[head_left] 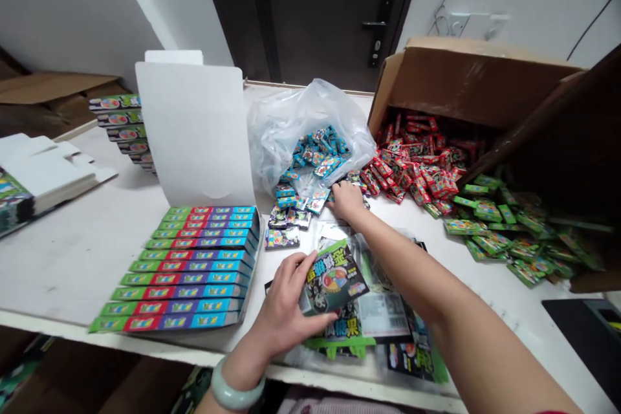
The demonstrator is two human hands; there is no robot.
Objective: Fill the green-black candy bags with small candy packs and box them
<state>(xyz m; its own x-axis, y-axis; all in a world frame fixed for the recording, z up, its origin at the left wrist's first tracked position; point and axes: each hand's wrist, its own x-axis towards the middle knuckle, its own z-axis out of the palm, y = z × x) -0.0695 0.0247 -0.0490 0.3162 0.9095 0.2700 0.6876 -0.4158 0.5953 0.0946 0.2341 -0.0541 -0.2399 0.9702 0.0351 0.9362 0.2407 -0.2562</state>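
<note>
Left hand (286,304) holds one candy packet (334,278); right hand (345,200) touches roughly three packets (316,204).

green and black candy packet (334,277)

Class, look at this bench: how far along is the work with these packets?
Done: slim printed boxes lie stacked in a stepped row before a white card lid. In hand: the left hand holds a printed packet; the right hand touches the table beside blue packets. Left: loose red packets and green packets.
</note>
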